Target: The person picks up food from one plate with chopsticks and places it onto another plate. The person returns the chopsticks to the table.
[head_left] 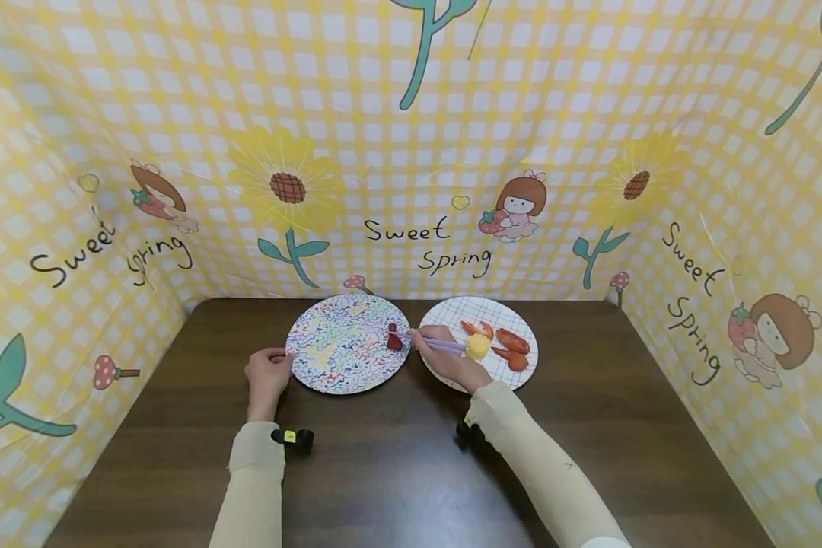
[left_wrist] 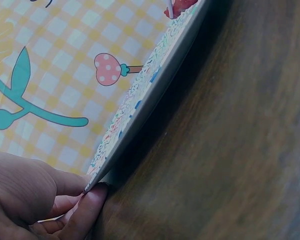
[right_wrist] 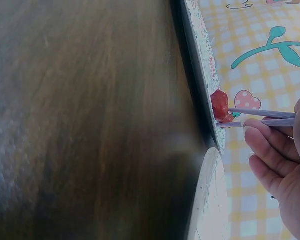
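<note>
My left hand (head_left: 269, 377) pinches the left rim of a round plate with multicoloured squiggles (head_left: 339, 346); thumb and finger sit on either side of the rim in the left wrist view. In my right hand (head_left: 455, 365) is a pair of pale purple chopsticks (head_left: 445, 345). Their tips are spread around a dark red lump of food (head_left: 394, 342) near that plate's right edge. Seen from the right wrist, the red lump (right_wrist: 220, 105) is glossy and meets both chopsticks (right_wrist: 262, 114). A yellow lump (head_left: 478, 346) overlaps the chopsticks' rear ends in the head view.
Just right of the squiggle plate stands a white plate with grid lines (head_left: 445, 312). It bears a shrimp-like piece (head_left: 482, 329), a red-brown piece (head_left: 512, 340) and an orange drumstick-shaped piece (head_left: 517, 361). Yellow checked cloth (head_left: 411, 152) walls the brown table (head_left: 383, 464) behind and at both sides.
</note>
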`<action>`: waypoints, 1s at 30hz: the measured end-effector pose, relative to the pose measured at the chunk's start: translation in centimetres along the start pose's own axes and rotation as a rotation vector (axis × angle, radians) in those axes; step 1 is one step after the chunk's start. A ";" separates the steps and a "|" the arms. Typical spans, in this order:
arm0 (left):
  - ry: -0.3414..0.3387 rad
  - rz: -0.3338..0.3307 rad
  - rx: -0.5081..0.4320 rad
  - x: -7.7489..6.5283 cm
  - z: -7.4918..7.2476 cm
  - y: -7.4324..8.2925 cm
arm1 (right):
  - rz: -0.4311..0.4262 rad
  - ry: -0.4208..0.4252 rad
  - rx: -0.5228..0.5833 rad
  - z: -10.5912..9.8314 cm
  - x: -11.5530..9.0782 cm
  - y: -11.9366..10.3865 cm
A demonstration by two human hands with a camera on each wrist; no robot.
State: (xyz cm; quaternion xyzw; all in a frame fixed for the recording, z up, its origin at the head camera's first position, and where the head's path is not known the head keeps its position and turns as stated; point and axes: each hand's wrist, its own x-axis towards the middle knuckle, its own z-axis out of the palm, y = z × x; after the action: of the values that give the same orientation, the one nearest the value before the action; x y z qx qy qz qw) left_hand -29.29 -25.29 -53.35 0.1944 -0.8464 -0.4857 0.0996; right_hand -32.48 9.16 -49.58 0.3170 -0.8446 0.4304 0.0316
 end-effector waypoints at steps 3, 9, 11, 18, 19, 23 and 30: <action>-0.002 -0.001 0.007 0.0 0.0 0.0 | 0.034 -0.009 -0.002 0.1 0.1 0.0; -0.011 -0.008 0.011 -0.1 0.0 0.2 | 0.038 -0.010 -0.016 0.1 0.3 0.1; -0.019 -0.015 0.011 -0.2 -0.1 0.1 | 0.041 -0.013 -0.030 0.2 0.3 0.0; -0.017 -0.013 0.014 -0.1 0.0 -0.1 | 0.034 0.005 -0.083 0.3 0.2 -0.1; -0.014 -0.013 0.016 -0.1 0.0 -0.1 | 0.014 0.018 -0.091 0.3 0.2 -0.1; -0.003 -0.006 0.022 0.0 0.2 -0.2 | -0.027 0.066 -0.107 0.3 -0.1 0.0; 0.007 -0.013 0.037 -0.1 0.2 -0.1 | -0.052 0.094 -0.042 -0.1 -0.9 0.2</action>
State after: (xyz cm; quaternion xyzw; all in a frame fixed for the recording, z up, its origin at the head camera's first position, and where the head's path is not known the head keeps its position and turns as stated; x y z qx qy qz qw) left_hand -29.27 -25.14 -53.58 0.2031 -0.8537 -0.4699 0.0957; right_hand -31.86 9.79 -49.98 0.3175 -0.8424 0.4261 0.0892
